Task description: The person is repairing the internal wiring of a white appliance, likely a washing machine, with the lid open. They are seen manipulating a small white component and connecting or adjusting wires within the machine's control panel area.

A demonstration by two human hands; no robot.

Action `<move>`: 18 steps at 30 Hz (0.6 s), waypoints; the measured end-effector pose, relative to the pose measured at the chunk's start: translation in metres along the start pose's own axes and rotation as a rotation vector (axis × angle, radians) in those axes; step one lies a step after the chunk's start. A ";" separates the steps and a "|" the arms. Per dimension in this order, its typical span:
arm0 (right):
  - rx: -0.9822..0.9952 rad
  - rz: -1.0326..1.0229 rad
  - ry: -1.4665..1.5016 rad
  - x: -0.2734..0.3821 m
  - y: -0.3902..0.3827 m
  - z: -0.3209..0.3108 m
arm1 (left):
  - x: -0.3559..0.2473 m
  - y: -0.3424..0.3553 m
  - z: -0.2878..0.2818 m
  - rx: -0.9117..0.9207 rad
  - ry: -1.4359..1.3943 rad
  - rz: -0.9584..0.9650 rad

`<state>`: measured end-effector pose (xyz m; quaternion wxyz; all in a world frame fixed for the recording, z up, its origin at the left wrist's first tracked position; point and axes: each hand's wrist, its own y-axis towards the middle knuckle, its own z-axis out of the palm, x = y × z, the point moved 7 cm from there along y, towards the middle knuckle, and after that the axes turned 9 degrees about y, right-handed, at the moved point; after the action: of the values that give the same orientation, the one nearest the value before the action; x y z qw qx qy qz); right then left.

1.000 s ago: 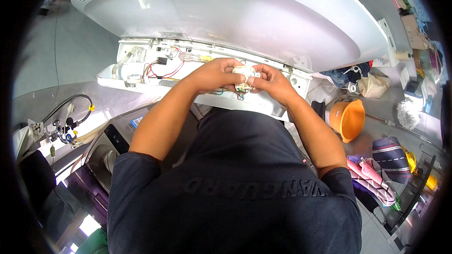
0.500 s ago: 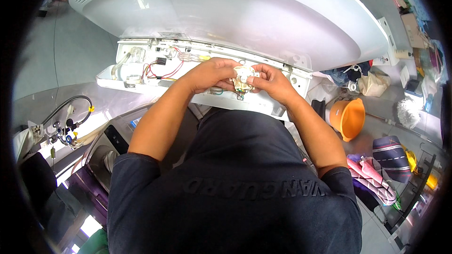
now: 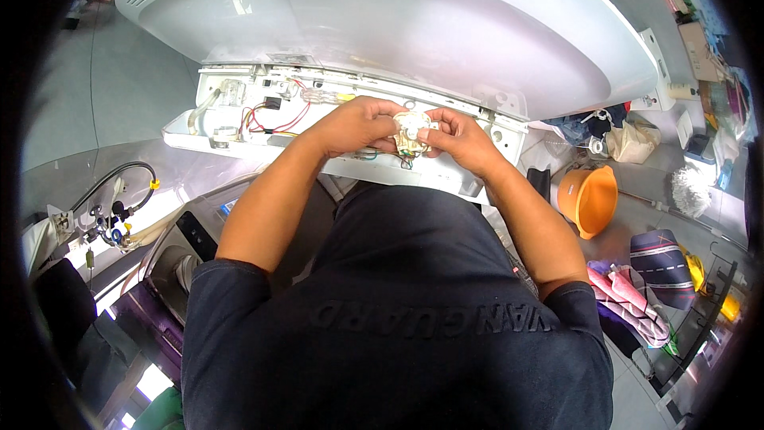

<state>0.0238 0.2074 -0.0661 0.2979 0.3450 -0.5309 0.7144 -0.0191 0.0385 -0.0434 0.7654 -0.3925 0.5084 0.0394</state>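
Between my two hands is a small whitish, yellowed part (image 3: 411, 134), round in the middle, with thin wires at its lower side; its exact kind cannot be made out. My left hand (image 3: 362, 126) grips its left edge, fingers bent. On the other side my right hand (image 3: 458, 140) pinches it with thumb and fingers. Both hands are over the opened white control panel tray (image 3: 334, 169) of an appliance. Inside that tray, left of my hands, run red wires (image 3: 298, 121) beside a small black block (image 3: 273, 103).
A large glossy white lid (image 3: 414, 24) stands raised behind the tray. At right are an orange tub (image 3: 587, 201), a beige bag (image 3: 633, 143) and pink cloth (image 3: 629, 295). A black hose with a gauge set (image 3: 119, 223) is at left, near a grey machine (image 3: 208, 219).
Almost nothing differs. Both hands keep their grip on the whitish part, which looks very slightly turned.
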 end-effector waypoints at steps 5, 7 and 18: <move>-0.031 -0.015 -0.013 0.004 -0.003 0.000 | 0.000 0.000 -0.001 -0.018 0.047 0.010; 0.002 -0.006 -0.031 0.002 -0.002 -0.001 | -0.002 -0.001 0.001 0.018 0.068 0.033; -0.013 0.005 0.027 -0.006 0.000 -0.004 | -0.018 -0.098 -0.143 -0.692 0.430 0.003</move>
<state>0.0259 0.2113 -0.0718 0.3053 0.3321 -0.5324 0.7162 -0.0894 -0.1144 0.0015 0.4644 -0.6256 0.6140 0.1261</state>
